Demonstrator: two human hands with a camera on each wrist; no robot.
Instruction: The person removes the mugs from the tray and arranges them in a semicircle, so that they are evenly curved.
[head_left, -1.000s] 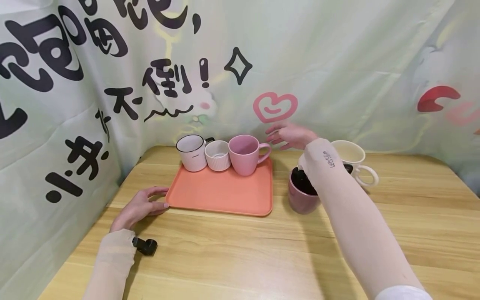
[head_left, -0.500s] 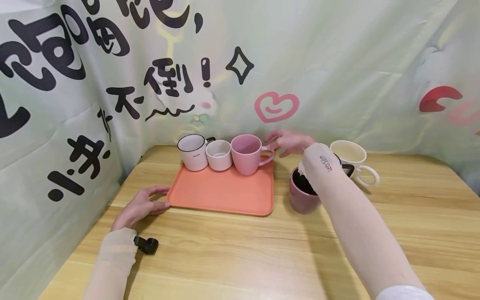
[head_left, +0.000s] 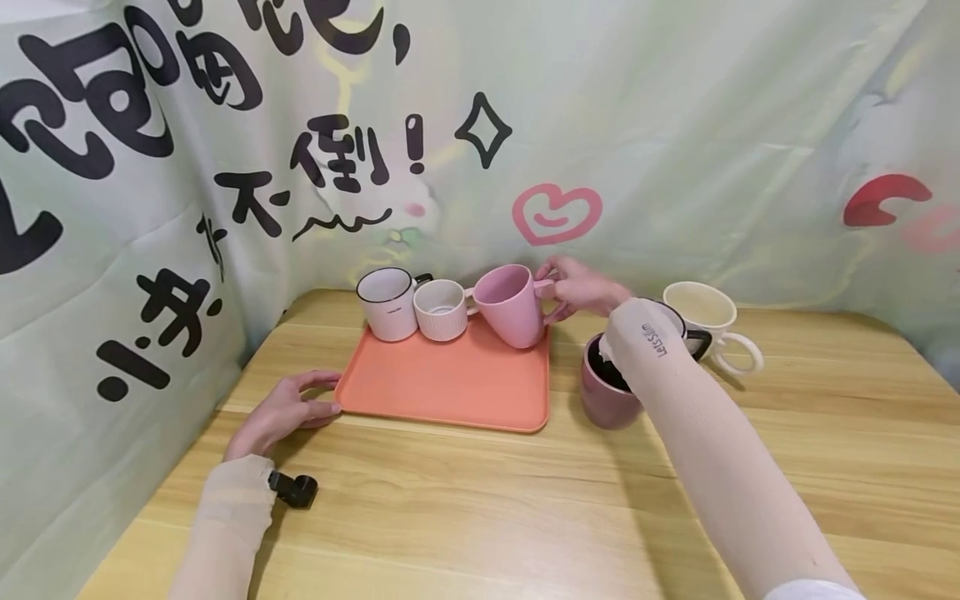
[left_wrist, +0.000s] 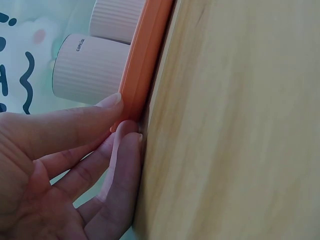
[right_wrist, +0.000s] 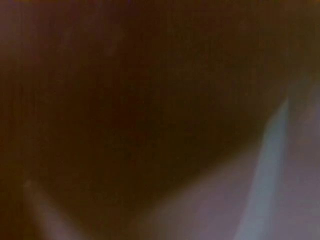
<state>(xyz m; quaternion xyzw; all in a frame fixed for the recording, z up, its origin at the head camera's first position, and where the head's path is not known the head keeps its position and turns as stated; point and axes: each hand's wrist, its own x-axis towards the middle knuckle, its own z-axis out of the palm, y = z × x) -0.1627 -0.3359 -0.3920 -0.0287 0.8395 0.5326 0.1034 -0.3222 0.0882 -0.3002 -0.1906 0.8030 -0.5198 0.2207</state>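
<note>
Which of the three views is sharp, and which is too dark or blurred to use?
Head view: evenly lit and sharp, with the right hand gripping the tilted pink mug by its handle. Left wrist view: bright and clear, with the left hand at the orange tray edge. Right wrist view: dark brown blur, nothing recognisable.

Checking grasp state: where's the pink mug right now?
Head view: the pink mug is at the back right corner of the orange tray, tilted, its handle gripped by the right hand, right beside the ribbed white cup.
</note>
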